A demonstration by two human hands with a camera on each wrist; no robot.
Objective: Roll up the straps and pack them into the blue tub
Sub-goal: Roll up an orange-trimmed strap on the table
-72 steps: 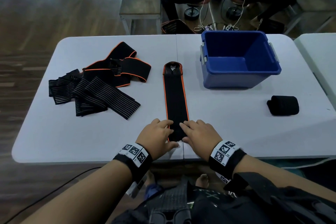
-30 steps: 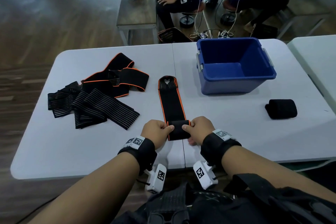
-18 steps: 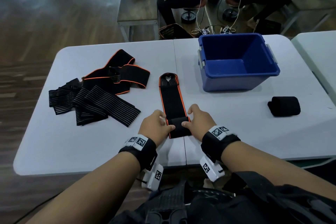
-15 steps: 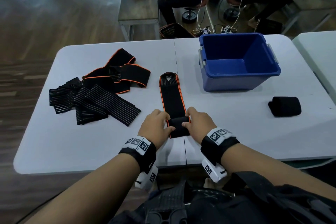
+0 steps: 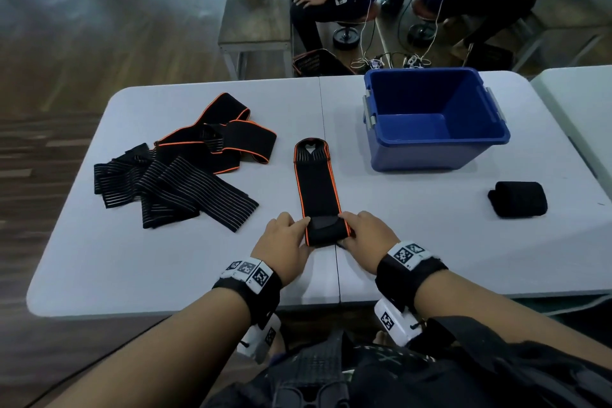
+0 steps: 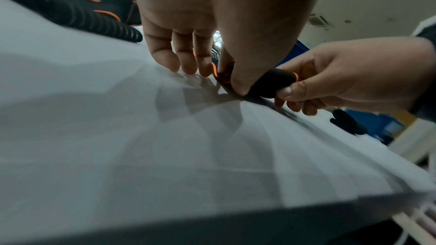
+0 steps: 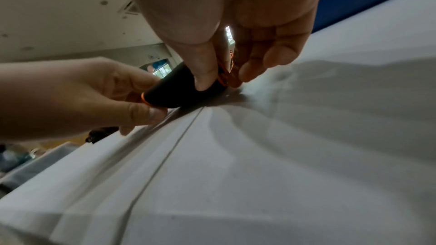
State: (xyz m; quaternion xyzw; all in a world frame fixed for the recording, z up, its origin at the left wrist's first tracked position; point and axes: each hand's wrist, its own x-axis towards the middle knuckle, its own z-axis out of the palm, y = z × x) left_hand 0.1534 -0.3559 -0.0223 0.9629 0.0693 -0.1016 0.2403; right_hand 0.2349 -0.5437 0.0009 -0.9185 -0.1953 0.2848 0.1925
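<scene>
The left hand (image 5: 285,242) and the right hand (image 5: 367,235) sit side by side at the near end of the orange-edged strap (image 5: 317,185), one at each edge of the small roll (image 5: 326,231) formed there. In the wrist views each thumb presses the near face of the roll while the curled fingers close on it from the far side, so both hands pinch it, with fingertips touching the surface (image 5: 99,258).

The relation that matters for the next move: the flat, unrolled length runs straight away from the hands, its long axis pointing forward, and the roll lies across that axis. Neither hand is nearer; they are evenly set, so the roll would probably travel squarely forward if both push alike. Uneven pressure could skew it toward one orange edge.

The blue tub (image 5: 433,119) stands ahead and to the right of the hands, nearer the right one, and looks empty. A finished black roll (image 5: 517,199) lies further right, on the surface and outside the tub. Ahead and to the left lies a loose pile of straps (image 5: 178,169), striped and orange-trimmed, not yet rolled.

The surface is pale grey with a seam (image 5: 337,275) running under the strap. Beyond it is wood flooring, a bench (image 5: 256,16), and other seated people with cables.
</scene>
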